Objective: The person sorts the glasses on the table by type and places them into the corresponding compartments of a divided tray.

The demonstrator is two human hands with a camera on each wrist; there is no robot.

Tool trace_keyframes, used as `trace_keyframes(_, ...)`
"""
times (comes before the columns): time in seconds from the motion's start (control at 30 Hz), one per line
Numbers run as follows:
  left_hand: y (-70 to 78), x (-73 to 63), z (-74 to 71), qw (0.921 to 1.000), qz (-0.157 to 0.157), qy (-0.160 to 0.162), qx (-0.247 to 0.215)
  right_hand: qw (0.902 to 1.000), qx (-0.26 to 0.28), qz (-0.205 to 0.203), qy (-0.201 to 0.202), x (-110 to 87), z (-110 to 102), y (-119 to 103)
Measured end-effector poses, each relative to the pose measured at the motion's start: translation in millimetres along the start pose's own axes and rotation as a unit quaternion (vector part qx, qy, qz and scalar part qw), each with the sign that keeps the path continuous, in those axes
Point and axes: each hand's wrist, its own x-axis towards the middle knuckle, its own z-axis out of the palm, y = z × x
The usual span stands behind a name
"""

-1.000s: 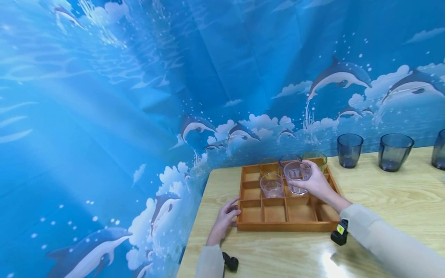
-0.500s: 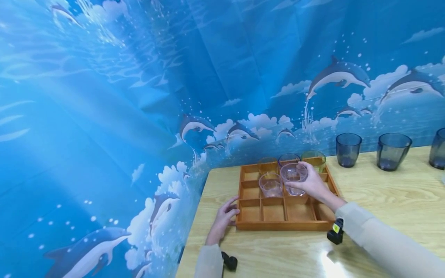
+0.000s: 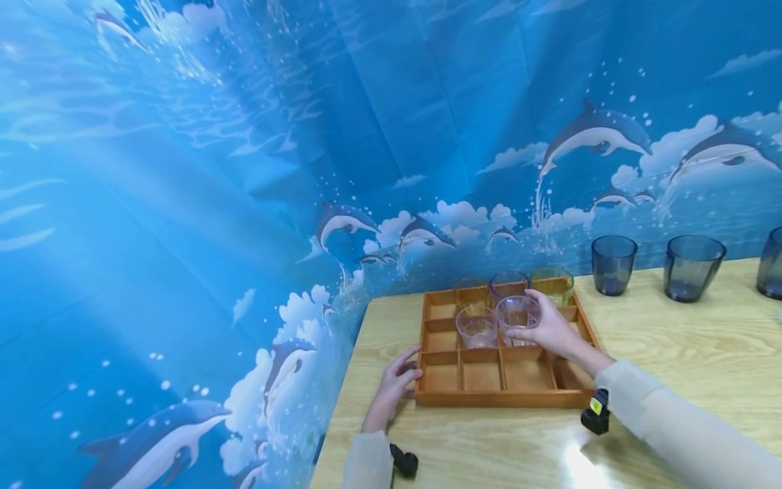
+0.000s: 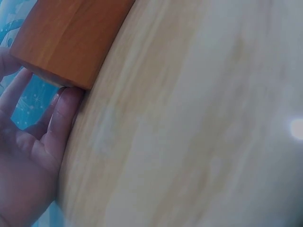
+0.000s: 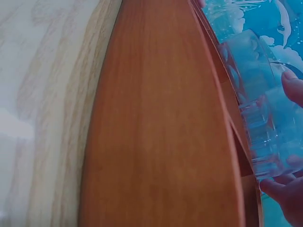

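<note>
My right hand (image 3: 554, 331) holds a clear drinking glass (image 3: 518, 315) upright in the middle row of a divided wooden box (image 3: 501, 399). Thumb and fingers lie on opposite sides of this glass (image 5: 272, 135) in the right wrist view. Its base is partly hidden, so I cannot tell whether it touches the compartment floor. Just left of it, a second clear glass (image 3: 476, 331) sits in the same row. My left hand (image 3: 392, 388) touches the box's left side; in the left wrist view its extended fingers reach the box's wooden end (image 4: 71, 38).
Along the box's back row stand an amber glass (image 3: 472, 292), a blue-rimmed glass (image 3: 510, 282) and a yellow-green glass (image 3: 552, 282). Dark blue-grey glasses (image 3: 613, 266) line the table's (image 3: 684, 353) back right. A dolphin-print backdrop (image 3: 391, 136) rises behind.
My right hand has lowered the clear glass into the box's middle row, beside the other clear one. My left hand stays at the box's left side.
</note>
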Motion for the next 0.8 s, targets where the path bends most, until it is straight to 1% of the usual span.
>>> trace_keyframes(0.1,-0.3,0.5,-0.1,1.0000,0.001,0.001,-0.001,0.9999,-0.003,-0.009,-0.002,0.8,0.4,1.9)
trace_keyframes(0.2,-0.4,0.2,-0.2,1.0000,0.000,-0.001,-0.002,0.9999,-0.006,-0.007,-0.007,1.1,0.2,3.2)
trace_keyframes(0.5,2.8,1.4,-0.8,1.0000,-0.002,-0.008,0.003,0.9992,0.028,-0.017,-0.023,0.5,-1.6,5.3)
trace_keyframes(0.63,2.8,0.7,-0.4,1.0000,-0.004,-0.007,0.002,0.9994,0.020,-0.017,-0.020,-0.5,-1.3,6.9)
trace_keyframes(0.8,2.0,-0.2,-0.4,1.0000,0.002,-0.008,-0.005,0.9995,0.014,-0.019,-0.020,0.0,1.3,6.9)
